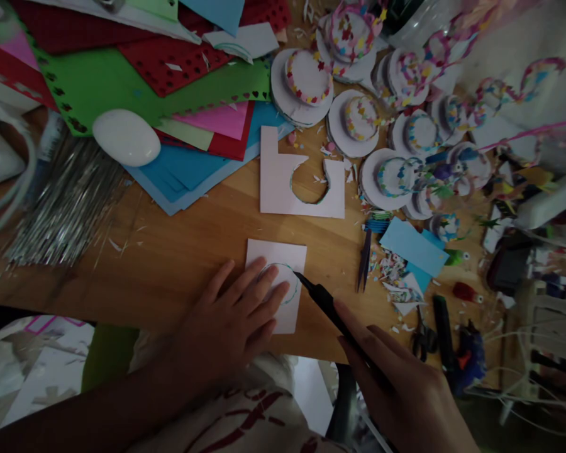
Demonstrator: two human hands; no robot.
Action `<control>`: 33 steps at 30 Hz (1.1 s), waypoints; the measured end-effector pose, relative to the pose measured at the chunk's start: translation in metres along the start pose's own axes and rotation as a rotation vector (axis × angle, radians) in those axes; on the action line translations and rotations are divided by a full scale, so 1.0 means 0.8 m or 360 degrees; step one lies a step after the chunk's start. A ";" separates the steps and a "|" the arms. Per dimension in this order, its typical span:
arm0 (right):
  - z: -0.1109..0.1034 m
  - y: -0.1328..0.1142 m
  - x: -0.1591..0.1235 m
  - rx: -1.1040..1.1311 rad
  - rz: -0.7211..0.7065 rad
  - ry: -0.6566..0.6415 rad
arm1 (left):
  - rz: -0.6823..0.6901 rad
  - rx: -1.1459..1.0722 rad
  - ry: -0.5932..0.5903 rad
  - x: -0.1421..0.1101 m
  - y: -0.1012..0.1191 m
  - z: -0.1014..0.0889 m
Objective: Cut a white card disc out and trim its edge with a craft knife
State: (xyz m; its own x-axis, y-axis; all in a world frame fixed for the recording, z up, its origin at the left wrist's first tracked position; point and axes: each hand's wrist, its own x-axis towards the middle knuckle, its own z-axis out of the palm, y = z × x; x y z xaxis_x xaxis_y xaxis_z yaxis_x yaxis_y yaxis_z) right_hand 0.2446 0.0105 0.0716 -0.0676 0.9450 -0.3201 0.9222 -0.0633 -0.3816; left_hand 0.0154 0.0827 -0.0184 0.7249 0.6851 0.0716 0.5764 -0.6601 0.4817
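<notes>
My left hand (243, 308) lies flat with its fingers spread on a small white board (287, 318), which rests near the table's front edge. A circle in thin blue-green line is on the board, partly covered by my fingertips. In my right hand (400, 384) is a black pen-shaped tool (327, 302) with a narrow pointed tip. Its tip meets the circle's upper right edge, and its back end is hidden in my hand. Just beyond lies a larger white board (276, 185) with a round cut-out open at the top.
Several small white hats (309, 78) with colourful trim crowd the back right. Coloured sheets (188, 170) and a bundle of silvery strips (66, 201) lie left. Dark tweezers (364, 261), blue paper pieces (412, 245), scissors (423, 336) and scraps lie on the right.
</notes>
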 end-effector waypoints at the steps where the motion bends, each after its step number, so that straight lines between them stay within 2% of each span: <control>1: 0.001 0.000 -0.001 0.0008 0.0010 -0.0007 | -0.0001 0.0002 -0.0001 -0.001 0.000 0.000; 8: 0.004 -0.001 -0.007 0.0027 0.0030 0.0040 | 0.0042 0.0056 0.0011 0.001 -0.001 0.000; 12: 0.004 -0.002 -0.011 0.0058 0.0103 -0.0016 | 0.0018 0.0069 0.0042 0.002 0.000 0.001; 17: 0.006 0.005 -0.022 0.0243 0.0162 0.0016 | 0.0032 0.0117 0.0004 0.000 -0.001 0.002; 20: 0.004 0.009 -0.036 0.0345 0.0208 0.0165 | 0.0043 0.0145 0.0036 0.000 -0.002 0.003; 22: 0.003 0.009 -0.046 0.0381 0.0331 0.0340 | 0.0031 0.0153 0.0070 0.000 0.001 0.003; 26: 0.009 0.002 -0.060 0.0454 0.0477 0.0512 | -0.0078 0.0212 0.0104 -0.001 0.021 -0.004; 30: 0.019 0.002 -0.067 0.0446 0.0321 0.0517 | -0.0125 0.0237 0.0160 -0.004 0.043 -0.021; 33: 0.024 0.007 -0.072 0.0415 0.0141 0.0502 | 0.0106 0.0131 0.0146 -0.012 0.036 -0.031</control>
State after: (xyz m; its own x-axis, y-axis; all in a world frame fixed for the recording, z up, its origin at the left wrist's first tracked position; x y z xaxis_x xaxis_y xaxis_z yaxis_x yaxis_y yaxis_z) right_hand 0.2461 -0.0501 0.0715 0.1649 0.9817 -0.0954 0.7893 -0.1894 -0.5841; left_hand 0.0159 0.0646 0.0162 0.7274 0.6617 0.1821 0.5599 -0.7256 0.4001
